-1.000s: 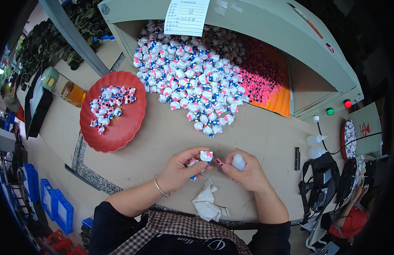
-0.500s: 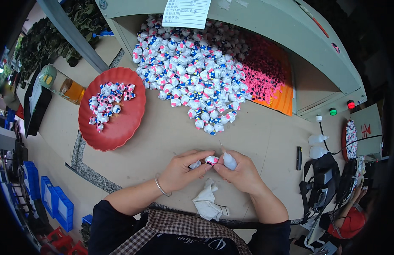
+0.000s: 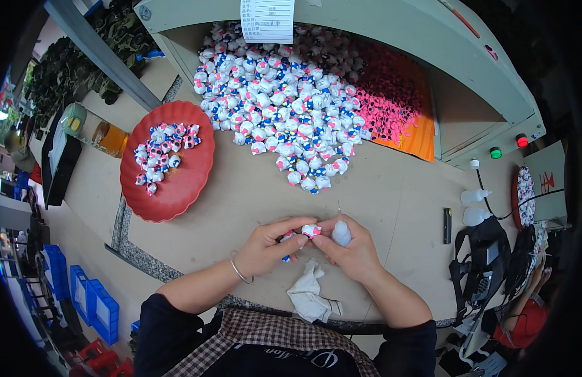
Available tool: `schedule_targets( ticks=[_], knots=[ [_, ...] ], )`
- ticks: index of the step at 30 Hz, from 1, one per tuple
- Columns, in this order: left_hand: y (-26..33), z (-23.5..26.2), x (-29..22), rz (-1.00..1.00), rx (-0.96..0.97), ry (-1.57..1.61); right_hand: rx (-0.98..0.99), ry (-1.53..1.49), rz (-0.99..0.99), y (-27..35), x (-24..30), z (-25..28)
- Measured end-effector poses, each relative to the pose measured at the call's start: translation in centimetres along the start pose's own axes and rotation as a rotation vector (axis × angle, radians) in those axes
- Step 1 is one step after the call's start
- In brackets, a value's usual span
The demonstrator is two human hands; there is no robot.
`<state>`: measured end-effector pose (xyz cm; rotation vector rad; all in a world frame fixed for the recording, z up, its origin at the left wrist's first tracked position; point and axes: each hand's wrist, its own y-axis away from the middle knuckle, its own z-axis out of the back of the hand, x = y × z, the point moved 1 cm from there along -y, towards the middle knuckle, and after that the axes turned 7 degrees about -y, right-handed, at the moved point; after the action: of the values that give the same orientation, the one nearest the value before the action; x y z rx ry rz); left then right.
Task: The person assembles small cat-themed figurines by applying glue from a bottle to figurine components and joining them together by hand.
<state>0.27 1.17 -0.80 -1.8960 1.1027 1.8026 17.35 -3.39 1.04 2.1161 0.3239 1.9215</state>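
Between my two hands is a small white figurine (image 3: pixel 312 230) with pink and dark parts. My left hand (image 3: pixel 261 246) pinches it with thumb and fingertips. Tucked in the same hand is a second small figurine (image 3: pixel 286 237), partly covered by the fingers, with some blue showing. My right hand (image 3: pixel 359 254) is closed round a small translucent squeeze bottle (image 3: pixel 341 234), its thin needle tip pointing away from me. The right thumb and a fingertip also reach the first figurine's right side. A crumpled white cloth (image 3: pixel 308 294) lies just below my hands.
Ahead, a big heap of white figurines (image 3: pixel 285 119) spills from a grey-green shelf (image 3: pixel 391 25), beside pink pieces (image 3: pixel 388 113) on an orange sheet. A red scalloped plate (image 3: pixel 178 201) with figurines stands left. To the right are a black lighter-like object (image 3: pixel 447 226), spare bottles (image 3: pixel 474 217) and straps.
The right hand's bottle has turned a little, its needle now more upright. In my left hand the second figurine has turned and shows more colour. The whole view has shifted slightly.
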Motion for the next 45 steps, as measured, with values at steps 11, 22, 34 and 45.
schedule_targets(
  ticks=[11, 22, 34, 45],
  knots=[
    [-0.2, 0.4, 0.2, -0.040, -0.103, 0.158, -0.009, -0.034, -0.072, -0.6, 0.1, -1.1],
    [-0.1, 4.0, -2.0, -0.063, -0.449, 1.186, -0.147, -0.179, 0.114, -0.9, -1.6, 0.0],
    [0.1, 0.3, -0.3, 0.073, 0.027, 0.547, 0.094, -0.133, 0.417, 0.1, 0.4, -0.7],
    [-0.3, 0.6, 0.1, 0.083, -0.004, 0.601, 0.048, -0.272, 0.305, 0.8, 1.2, 0.3]
  ],
)
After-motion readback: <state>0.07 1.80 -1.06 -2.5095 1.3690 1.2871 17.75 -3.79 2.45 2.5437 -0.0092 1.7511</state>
